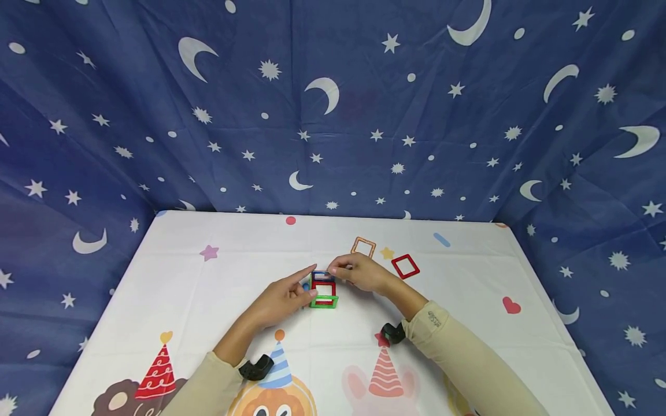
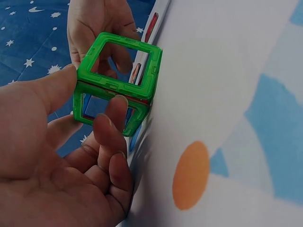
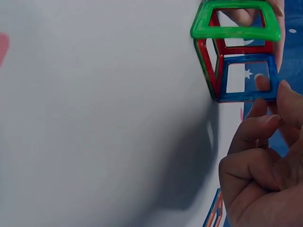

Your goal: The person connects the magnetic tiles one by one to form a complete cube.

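Observation:
A small box-like build of square magnetic tiles, with open-framed green, red and blue sides, stands on the table between both hands. My left hand (image 1: 283,297) grips its left side; in the left wrist view the fingertips (image 2: 118,106) lie against a green magnetic tile (image 2: 118,86). From the other side, my right hand (image 1: 360,273) pinches the far blue magnetic tile (image 3: 248,97) at its edge between thumb and finger. A red magnetic tile (image 3: 203,61) forms a wall between the blue one and the green one. The right hand partly covers the blue tile's corner.
Beyond the right hand lies an orange magnetic tile (image 1: 363,247), with a loose red magnetic tile (image 1: 405,266) to its right. A white cloth printed with party animals covers the table (image 1: 208,289). Behind it hangs a blue star-and-moon curtain (image 1: 354,110).

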{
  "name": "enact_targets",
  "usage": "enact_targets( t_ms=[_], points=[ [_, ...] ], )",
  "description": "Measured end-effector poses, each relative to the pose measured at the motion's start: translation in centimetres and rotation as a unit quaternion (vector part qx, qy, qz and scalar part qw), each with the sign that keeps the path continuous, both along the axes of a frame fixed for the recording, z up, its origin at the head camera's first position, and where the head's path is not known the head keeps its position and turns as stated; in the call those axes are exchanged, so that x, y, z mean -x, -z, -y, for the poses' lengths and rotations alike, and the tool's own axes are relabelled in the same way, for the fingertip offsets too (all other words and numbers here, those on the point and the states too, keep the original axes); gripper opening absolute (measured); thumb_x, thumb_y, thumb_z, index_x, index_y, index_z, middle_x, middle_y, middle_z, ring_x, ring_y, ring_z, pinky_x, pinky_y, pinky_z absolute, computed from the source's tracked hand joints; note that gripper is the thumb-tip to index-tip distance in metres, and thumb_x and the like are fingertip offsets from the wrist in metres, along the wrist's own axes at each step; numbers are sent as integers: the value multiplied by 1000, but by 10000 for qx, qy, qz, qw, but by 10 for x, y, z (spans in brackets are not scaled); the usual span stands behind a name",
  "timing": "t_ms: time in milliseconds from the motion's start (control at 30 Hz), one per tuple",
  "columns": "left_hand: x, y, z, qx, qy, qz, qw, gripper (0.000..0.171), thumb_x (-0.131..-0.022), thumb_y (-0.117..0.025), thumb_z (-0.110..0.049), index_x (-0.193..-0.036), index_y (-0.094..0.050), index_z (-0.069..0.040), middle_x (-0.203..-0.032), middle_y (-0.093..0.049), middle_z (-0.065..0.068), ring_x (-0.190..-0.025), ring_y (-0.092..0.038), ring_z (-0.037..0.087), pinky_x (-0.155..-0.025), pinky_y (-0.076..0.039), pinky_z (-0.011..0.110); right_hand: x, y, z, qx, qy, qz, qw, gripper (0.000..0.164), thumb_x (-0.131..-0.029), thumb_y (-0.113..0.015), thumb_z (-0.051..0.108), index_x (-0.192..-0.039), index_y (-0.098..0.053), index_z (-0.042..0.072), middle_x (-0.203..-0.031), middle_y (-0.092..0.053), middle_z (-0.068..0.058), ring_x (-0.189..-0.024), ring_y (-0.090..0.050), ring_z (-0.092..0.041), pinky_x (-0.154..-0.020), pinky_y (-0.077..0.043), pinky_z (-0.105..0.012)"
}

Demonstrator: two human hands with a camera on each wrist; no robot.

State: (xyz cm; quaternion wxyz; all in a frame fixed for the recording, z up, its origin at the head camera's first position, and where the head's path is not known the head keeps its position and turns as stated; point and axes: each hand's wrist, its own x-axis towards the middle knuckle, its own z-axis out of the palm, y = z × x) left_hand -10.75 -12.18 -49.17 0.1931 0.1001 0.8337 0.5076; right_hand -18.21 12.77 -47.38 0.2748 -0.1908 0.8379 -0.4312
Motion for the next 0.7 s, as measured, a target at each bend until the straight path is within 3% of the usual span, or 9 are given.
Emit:
enact_targets(
  t_ms=[200,333,467,567,700],
  points=[
    [0,-1,-1,114,-16,19,9999,70,-97,-68,-47,-158,-37,-34,-83,-62,-3,-62,-43,9,-57,-37,23,-4,-8,-3,-247,286,-156,9992,24,-102,-62,39,-113,-75,22,-97,-65,-5,-76,-59,-24,-69,-48,-32],
    [0,-1,-2,164,-4,41,9999,71,-98,-68,-45,-159,-35,-34,-81,-59,-3,-61,-40,9,-57,-34,23,-5,-17,-21,-190,691,-149,9973,29,-102,-63,37,-120,-74,17,-106,-65,-7,-83,-61,-32,-69,-49,-32],
    [-1,-3,-2,189,-37,91,9998,70,-98,-68,-43,-159,-35,-33,-81,-58,-3,-61,-38,10,-55,-32,23,0,-21,-46,-274,1133,-354,9926,32,-103,-62,36,-121,-73,12,-108,-65,-10,-82,-57,-27,-67,-46,-32],
    [-1,-3,-2,176,-62,138,9997,71,-97,-68,-45,-159,-35,-35,-81,-57,-2,-61,-37,10,-54,-30,22,5,-21,-69,-762,1418,-955,9823,30,-103,-62,36,-117,-74,12,-105,-68,-10,-79,-58,-22,-67,-46,-32],
    [-1,-3,-2,154,-60,138,9998,70,-98,-68,-45,-159,-35,-35,-81,-57,-2,-60,-36,10,-53,-29,22,11,-15,-99,-1486,1832,-1465,9607,28,-101,-64,35,-113,-75,12,-95,-68,-8,-76,-58,-20,-64,-46,-31]
  ],
)
